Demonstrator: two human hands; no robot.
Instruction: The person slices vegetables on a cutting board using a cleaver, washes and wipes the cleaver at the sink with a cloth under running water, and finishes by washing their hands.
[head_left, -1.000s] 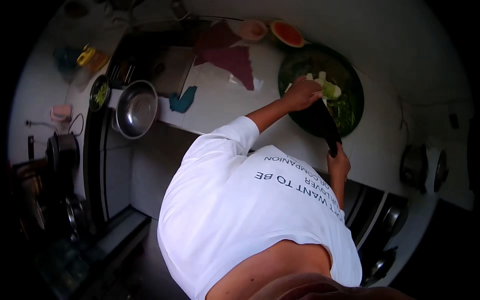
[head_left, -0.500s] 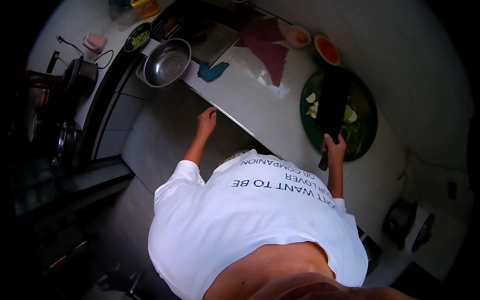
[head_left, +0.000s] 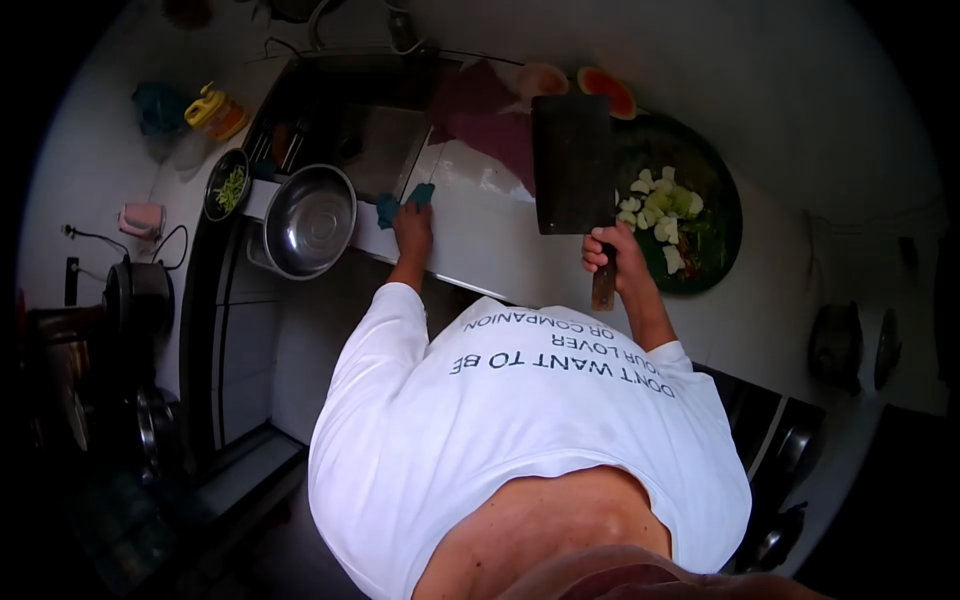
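Right fingers (head_left: 596,250) round cleaver's (head_left: 573,165) wooden handle (head_left: 603,288); left fingers (head_left: 413,213) on crumpled cloth (head_left: 387,209), grip unclear.

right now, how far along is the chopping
Done: the pale pieces on the green board look cut. In hand: the right hand holds the cleaver; the left hand is at the teal cloth. Remaining, probably: clearing the board, since the pieces lie there and the metal bowl looks empty.

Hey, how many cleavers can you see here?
1: the cleaver in the grip of your right hand, its blade pointing away from you, just left of the chopped vegetables on the green board. The dark corners might hide others.
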